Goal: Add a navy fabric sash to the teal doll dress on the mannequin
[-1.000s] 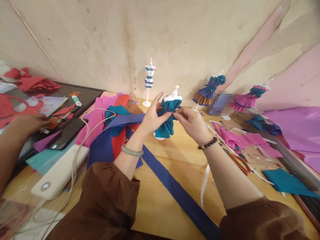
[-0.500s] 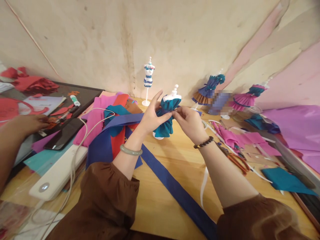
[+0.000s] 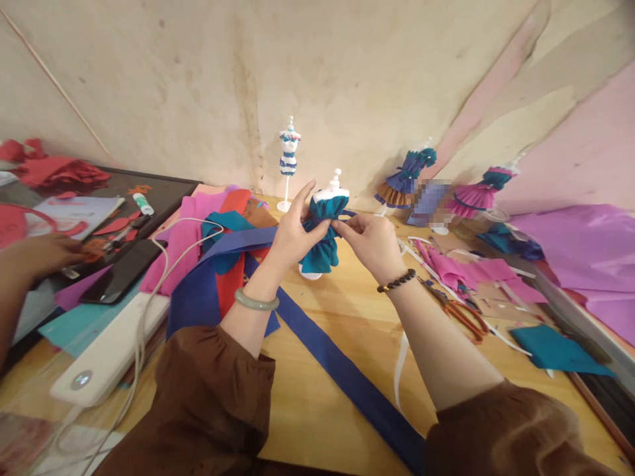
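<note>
A small white mannequin (image 3: pixel 331 190) wears a ruffled teal dress (image 3: pixel 320 248) and stands at the middle of the wooden table (image 3: pixel 342 330). My left hand (image 3: pixel 292 233) grips the dress at its waist from the left, index finger raised. My right hand (image 3: pixel 370 243) pinches the dress fabric at the waist from the right. A long dark blue strip of fabric (image 3: pixel 342 377) runs under my arms across the table.
Three other dressed mini mannequins (image 3: pixel 288 153) (image 3: pixel 404 178) (image 3: pixel 479 195) stand by the wall. Orange scissors (image 3: pixel 464 314), pink scraps and purple sheets (image 3: pixel 585 244) lie right. Coloured fabric pile (image 3: pixel 218 231), phone (image 3: pixel 116 277), white power bank (image 3: pixel 106 354) with cable lie left. Another person's hand (image 3: pixel 34 254) works far left.
Both hands and the dressed mannequin keep their hold; the view has shifted slightly, moving everything a little left. The other person's hand has slid a bit left.
</note>
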A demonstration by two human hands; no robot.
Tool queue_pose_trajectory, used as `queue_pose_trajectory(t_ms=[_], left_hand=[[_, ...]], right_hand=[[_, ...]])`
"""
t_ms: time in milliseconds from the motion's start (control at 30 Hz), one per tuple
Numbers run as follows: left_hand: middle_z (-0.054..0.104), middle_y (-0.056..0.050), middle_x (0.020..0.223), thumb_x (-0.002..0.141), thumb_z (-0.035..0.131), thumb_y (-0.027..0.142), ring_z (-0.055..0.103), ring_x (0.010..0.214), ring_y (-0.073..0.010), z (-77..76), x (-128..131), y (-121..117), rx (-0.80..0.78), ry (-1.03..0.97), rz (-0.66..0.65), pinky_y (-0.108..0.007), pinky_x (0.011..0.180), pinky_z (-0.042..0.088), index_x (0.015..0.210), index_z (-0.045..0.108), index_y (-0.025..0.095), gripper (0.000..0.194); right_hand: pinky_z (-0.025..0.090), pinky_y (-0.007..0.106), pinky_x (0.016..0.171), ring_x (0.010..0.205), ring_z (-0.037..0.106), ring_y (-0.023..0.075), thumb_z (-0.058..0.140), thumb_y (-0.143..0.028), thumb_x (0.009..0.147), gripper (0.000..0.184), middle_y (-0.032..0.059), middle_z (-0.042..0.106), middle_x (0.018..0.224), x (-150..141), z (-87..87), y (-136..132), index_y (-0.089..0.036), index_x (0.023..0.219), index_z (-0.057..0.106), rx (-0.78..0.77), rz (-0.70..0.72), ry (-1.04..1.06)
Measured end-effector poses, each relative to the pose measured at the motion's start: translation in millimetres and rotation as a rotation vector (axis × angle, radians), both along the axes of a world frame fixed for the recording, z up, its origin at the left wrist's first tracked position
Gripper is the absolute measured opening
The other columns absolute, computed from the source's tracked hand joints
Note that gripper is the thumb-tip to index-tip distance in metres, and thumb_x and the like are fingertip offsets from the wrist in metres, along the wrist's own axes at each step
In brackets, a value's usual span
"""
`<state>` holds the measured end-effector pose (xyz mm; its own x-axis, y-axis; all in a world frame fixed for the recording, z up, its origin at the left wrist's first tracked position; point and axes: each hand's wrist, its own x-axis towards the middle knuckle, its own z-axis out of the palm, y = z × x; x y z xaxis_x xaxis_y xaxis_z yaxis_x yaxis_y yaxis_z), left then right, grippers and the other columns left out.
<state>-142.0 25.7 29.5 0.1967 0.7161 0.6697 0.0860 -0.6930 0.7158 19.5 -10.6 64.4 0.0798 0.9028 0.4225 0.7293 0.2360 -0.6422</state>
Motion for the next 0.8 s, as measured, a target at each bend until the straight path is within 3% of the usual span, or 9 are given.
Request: queue_pose_trajectory(t_ms=[100,400,533,667,800], left_hand=[[0.069,-0.007,0.106,0.084,0.062,0.025,0.066,0.091,-0.0193,0.9,-0.8,-1.5,-0.015,0.011,0.017,-0.037,0.083,0.055,0.147,0.025,0.026,0.073],[0.07,-0.005,0.101,0.081,0.065,0.023,0.066,0.087,-0.0193,4.6,3.6,-4.9,-0.017,-0.002,0.015,-0.036,0.082,0.054,0.145,0.03,0.026,0.073],[0.069,-0.005,0.099,0.081,0.064,0.021,0.066,0.086,-0.0193,2.7,2.4,-3.4,-0.024,-0.023,0.02,-0.038,0.082,0.054,0.146,0.029,0.027,0.074],[0.068,-0.005,0.102,0.081,0.065,0.023,0.066,0.089,-0.02,1.4,2.8,-2.7,-0.045,-0.017,-0.01,-0.039,0.084,0.055,0.145,0.03,0.027,0.073],[0.064,-0.008,0.118,0.081,0.065,0.024,0.065,0.096,-0.0212,0.9,4.0,-1.5,-0.031,-0.039,-0.016,-0.042,0.089,0.054,0.144,0.033,0.028,0.071]], right_hand=[[0.032,0.026,0.05,0.05,0.045,0.0113,0.067,-0.059,0.072,0.045,-0.0005,0.056,0.051,3.2,-2.7,2.7,-0.016,0.059,0.064,-0.04,-0.018,0.02],[0.027,0.023,0.042,0.045,0.033,0.0072,0.062,-0.066,0.073,0.051,-0.0053,0.043,0.049,18.9,-15.3,-8.2,-0.017,0.061,0.056,-0.17,0.201,0.357],[0.032,0.022,0.042,0.045,0.038,0.0072,0.068,-0.062,0.07,0.047,-0.0057,0.047,0.054,34.2,-24.6,-10.6,-0.016,0.077,0.065,-0.199,0.168,0.477],[0.045,0.024,0.053,0.063,0.057,0.0118,0.076,-0.053,0.066,0.056,-0.0007,0.064,0.073,40.9,-24.3,-7.7,-0.017,0.108,0.066,-0.151,0.079,0.582],[0.051,0.031,0.071,0.086,0.065,0.0182,0.077,-0.045,0.068,0.05,0.0067,0.073,0.098,36.2,-15.2,-7.4,-0.018,0.11,0.07,-0.043,0.093,0.55]])
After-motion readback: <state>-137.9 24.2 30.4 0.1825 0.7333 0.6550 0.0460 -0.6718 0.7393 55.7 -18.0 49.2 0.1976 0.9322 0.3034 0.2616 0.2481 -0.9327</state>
